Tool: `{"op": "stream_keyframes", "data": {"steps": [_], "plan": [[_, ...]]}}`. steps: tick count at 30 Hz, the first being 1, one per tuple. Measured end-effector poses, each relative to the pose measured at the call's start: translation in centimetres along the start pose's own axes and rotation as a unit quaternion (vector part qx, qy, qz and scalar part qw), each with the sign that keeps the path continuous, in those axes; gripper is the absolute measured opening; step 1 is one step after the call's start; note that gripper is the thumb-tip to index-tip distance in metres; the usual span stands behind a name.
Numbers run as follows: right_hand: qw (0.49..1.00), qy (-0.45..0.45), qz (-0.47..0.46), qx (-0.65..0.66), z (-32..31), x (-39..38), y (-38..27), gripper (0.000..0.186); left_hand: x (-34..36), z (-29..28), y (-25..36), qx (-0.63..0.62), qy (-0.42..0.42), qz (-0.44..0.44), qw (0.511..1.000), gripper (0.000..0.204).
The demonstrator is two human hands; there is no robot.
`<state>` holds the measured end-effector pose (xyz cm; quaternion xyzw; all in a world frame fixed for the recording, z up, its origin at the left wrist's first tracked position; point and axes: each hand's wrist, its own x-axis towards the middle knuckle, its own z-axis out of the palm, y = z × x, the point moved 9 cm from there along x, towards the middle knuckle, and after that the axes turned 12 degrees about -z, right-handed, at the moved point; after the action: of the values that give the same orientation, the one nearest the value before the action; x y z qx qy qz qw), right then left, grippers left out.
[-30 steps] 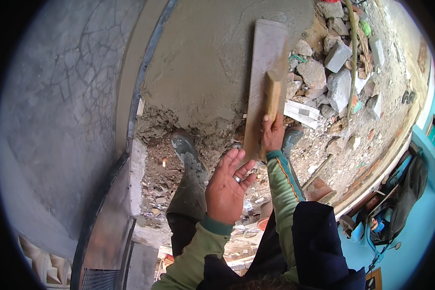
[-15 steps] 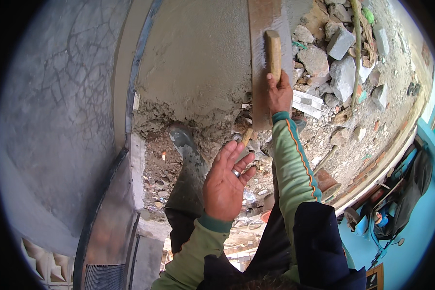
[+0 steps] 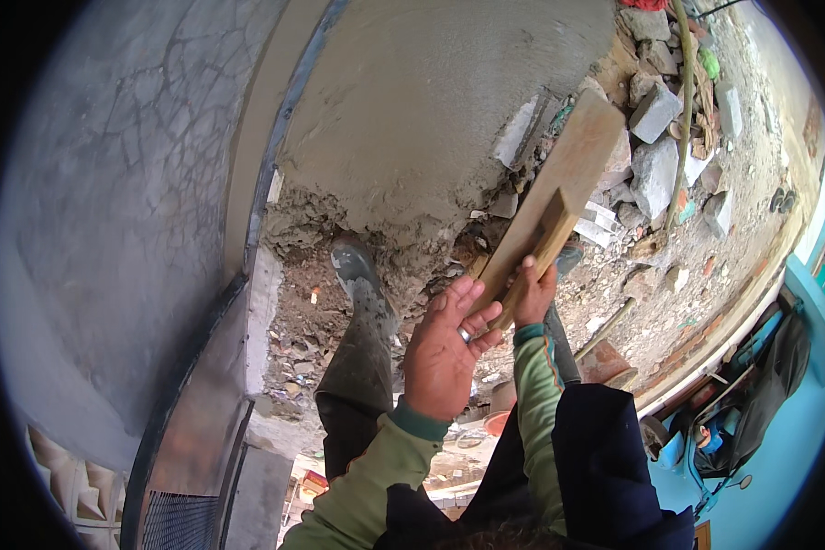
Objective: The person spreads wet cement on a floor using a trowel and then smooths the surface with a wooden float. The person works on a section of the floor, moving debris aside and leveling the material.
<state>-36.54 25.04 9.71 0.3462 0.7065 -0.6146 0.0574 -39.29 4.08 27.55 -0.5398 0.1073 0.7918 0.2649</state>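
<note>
A long wooden float (image 3: 579, 148) is tilted up off the ground, its far end pointing up and to the right. Wrapped round its handle (image 3: 548, 240) is my right hand (image 3: 533, 291), at the near part of the board. My left hand (image 3: 442, 353), with a ring on one finger, lies palm up beside the float's near end, fingers stretched out. Whether its fingertips touch the wood I cannot tell. Beyond the float spreads wet grey concrete (image 3: 403, 110), smooth at the far side and ragged along its near edge (image 3: 376, 215).
Broken concrete chunks (image 3: 655, 174) and a pole (image 3: 686, 110) lie at the right. A metal rail (image 3: 280, 137) borders the concrete on the left. My rubber boot (image 3: 353, 266) stands on rubble (image 3: 307, 316) at its near edge. A motorbike (image 3: 752, 394) is parked far right.
My right hand has drawn the float back toward me and lifted it off the concrete's right border, turning it slantwise. The left hand has shifted slightly right, close to the board.
</note>
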Motion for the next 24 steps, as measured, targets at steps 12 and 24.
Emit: {"op": "stream_keyframes", "data": {"steps": [12, 24], "plan": [[0.987, -0.084, 0.134, -0.015, -0.1, -14.5, 7.9, 0.03, -1.1, 3.1, -3.1, 0.253, -0.127, -0.072, 0.956, 0.05], [0.984, -0.098, 0.147, -0.022, -0.1, -14.6, 7.8, 0.031, -0.9, 2.8, -4.0, 0.239, -0.163, -0.057, 0.956, 0.054]]}}
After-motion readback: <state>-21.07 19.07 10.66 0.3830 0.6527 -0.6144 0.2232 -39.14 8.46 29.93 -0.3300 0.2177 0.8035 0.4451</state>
